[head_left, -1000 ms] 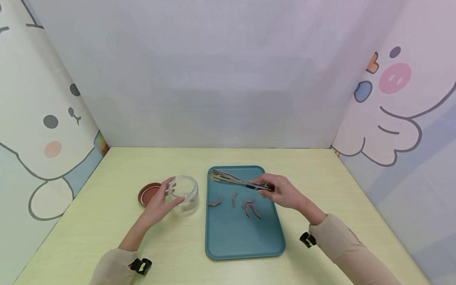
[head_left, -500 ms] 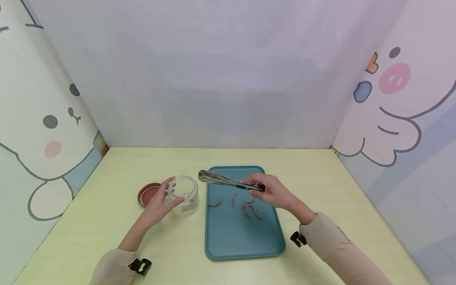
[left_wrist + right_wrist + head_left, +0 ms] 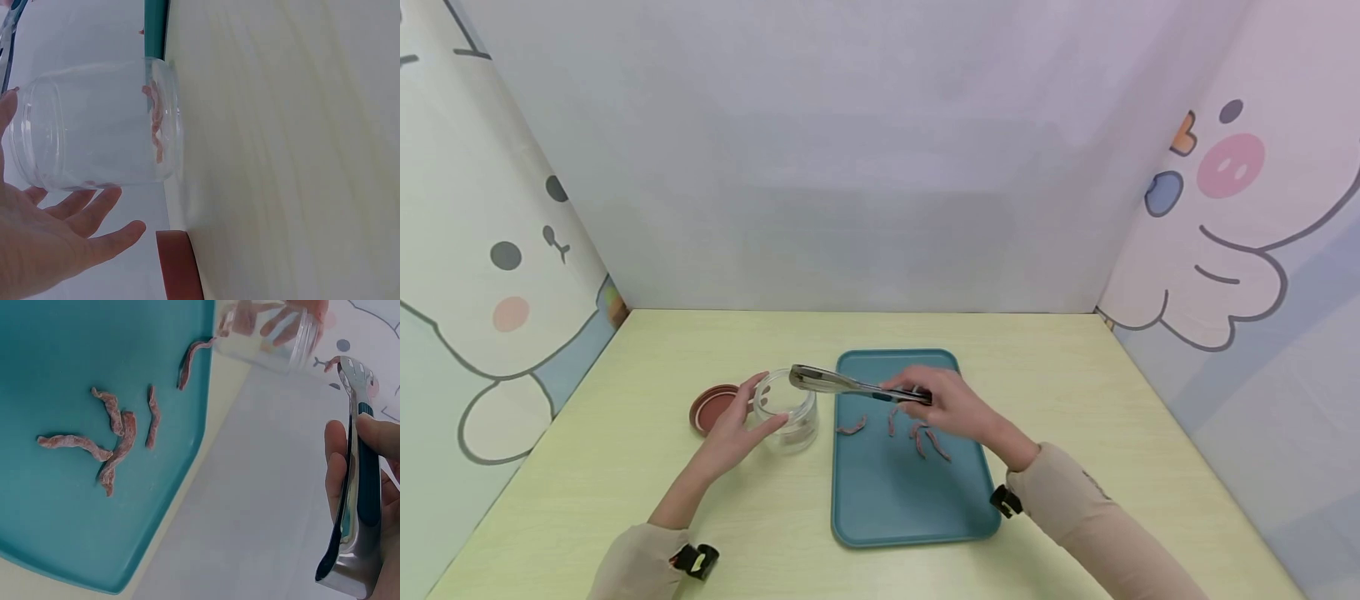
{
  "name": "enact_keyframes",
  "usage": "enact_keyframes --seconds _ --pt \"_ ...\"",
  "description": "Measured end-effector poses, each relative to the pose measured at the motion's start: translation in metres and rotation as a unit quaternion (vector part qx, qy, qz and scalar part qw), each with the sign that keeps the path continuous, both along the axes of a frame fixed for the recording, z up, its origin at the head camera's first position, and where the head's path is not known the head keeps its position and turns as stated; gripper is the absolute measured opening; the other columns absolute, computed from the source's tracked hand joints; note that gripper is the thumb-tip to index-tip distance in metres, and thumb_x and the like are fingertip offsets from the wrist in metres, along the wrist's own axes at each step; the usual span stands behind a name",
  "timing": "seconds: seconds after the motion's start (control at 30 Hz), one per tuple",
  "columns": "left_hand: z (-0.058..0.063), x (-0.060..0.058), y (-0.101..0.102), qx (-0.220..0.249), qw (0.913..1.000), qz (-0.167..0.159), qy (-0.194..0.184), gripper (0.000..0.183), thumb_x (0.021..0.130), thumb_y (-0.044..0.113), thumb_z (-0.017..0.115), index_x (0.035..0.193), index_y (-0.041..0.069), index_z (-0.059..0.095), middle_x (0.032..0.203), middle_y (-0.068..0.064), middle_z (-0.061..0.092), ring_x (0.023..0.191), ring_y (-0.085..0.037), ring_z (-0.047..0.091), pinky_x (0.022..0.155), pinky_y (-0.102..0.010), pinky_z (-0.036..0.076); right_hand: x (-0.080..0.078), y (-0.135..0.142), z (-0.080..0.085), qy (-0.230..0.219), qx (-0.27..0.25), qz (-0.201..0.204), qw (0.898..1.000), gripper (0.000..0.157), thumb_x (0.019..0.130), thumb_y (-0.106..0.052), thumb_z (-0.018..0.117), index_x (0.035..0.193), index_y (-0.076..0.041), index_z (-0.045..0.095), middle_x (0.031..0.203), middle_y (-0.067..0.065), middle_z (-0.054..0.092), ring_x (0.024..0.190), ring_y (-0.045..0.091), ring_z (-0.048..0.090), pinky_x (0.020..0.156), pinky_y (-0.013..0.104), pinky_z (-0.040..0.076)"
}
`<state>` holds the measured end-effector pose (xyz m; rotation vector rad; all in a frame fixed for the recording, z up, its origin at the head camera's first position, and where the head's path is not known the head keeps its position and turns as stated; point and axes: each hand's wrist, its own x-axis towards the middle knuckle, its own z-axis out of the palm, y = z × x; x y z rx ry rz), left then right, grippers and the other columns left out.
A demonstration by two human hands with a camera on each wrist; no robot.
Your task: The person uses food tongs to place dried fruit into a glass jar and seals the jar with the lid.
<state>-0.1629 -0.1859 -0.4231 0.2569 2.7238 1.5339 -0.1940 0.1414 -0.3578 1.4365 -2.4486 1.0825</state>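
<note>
My left hand (image 3: 735,429) holds a clear jar (image 3: 799,429) near its rim, thumb on one side and fingers on the other. A reddish strip of dried meat (image 3: 155,122) lies at the jar's bottom. With my right hand (image 3: 951,402) I grip metal tongs (image 3: 356,462) with dark handle panels. Their tips are over the jar's mouth in the head view, and a small piece of meat (image 3: 331,363) shows between them in the right wrist view. On the teal tray (image 3: 910,508) lie several more meat strips (image 3: 119,447).
A reddish-brown round lid (image 3: 709,410) lies on the pale wooden table (image 3: 760,533) left of the jar, beside my left hand. The tray stands just right of the jar. A plain backdrop (image 3: 865,208) rises behind the table, with cartoon-printed sheets on both sides.
My right hand has moved left with the tongs, from over the tray to the jar's mouth. The left hand, jar, lid and tray have stayed in place.
</note>
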Motion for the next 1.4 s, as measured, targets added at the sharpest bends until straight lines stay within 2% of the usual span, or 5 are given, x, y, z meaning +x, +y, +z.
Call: enact_keyframes --seconds 0.4,0.63,0.83,1.1,1.4 --pt "0.002 0.001 0.0 -0.003 1.0 0.0 0.001 0.076 0.08 0.042 0.061 0.138 0.015 0.019 0.135 -0.019 0.03 0.117 -0.043 0.032 0.085 -0.058 0.033 0.001 -0.013 -0.002 0.01 0.01 -0.01 1.0 0.028 0.084 -0.008 0.06 0.111 -0.014 0.059 0.087 -0.005 0.057 0.048 0.003 0.035 0.045 0.021 0.032" --pt "0.001 0.0 0.0 0.004 1.0 -0.002 0.006 0.076 0.08 0.042 0.062 0.138 0.016 0.02 0.135 -0.017 0.031 0.117 -0.042 0.033 0.085 -0.057 0.033 0.001 -0.018 -0.005 -0.011 0.017 -0.014 1.0 0.028 0.084 -0.009 0.059 0.112 -0.014 0.058 0.082 -0.005 0.056 0.044 0.004 0.032 0.042 0.02 0.029" --pt "0.001 0.0 0.0 0.007 0.9999 -0.002 0.007 0.075 0.08 0.041 0.062 0.138 0.016 0.021 0.135 -0.017 0.031 0.117 -0.041 0.033 0.086 -0.057 0.033 0.001 -0.02 -0.011 -0.021 0.021 -0.02 0.999 0.03 0.083 -0.009 0.061 0.112 -0.015 0.058 0.079 -0.006 0.057 0.045 0.003 0.038 0.042 0.02 0.031" --pt "0.0 0.0 0.0 0.004 1.0 0.0 0.005 0.075 0.08 0.042 0.061 0.138 0.017 0.02 0.134 -0.018 0.031 0.117 -0.041 0.033 0.086 -0.057 0.033 0.001 -0.013 -0.01 -0.04 0.017 -0.033 0.999 0.032 0.085 -0.013 0.06 0.116 -0.015 0.056 0.089 -0.004 0.057 0.047 0.006 0.037 0.044 0.022 0.032" --pt "0.0 -0.001 0.0 0.0 1.0 0.003 0.004 0.076 0.08 0.042 0.062 0.138 0.016 0.021 0.134 -0.019 0.031 0.116 -0.042 0.033 0.086 -0.057 0.033 -0.007 0.011 -0.012 -0.012 0.014 -0.062 0.998 0.034 0.083 -0.012 0.062 0.116 -0.014 0.056 0.105 -0.003 0.056 0.056 0.006 0.042 0.05 0.024 0.035"
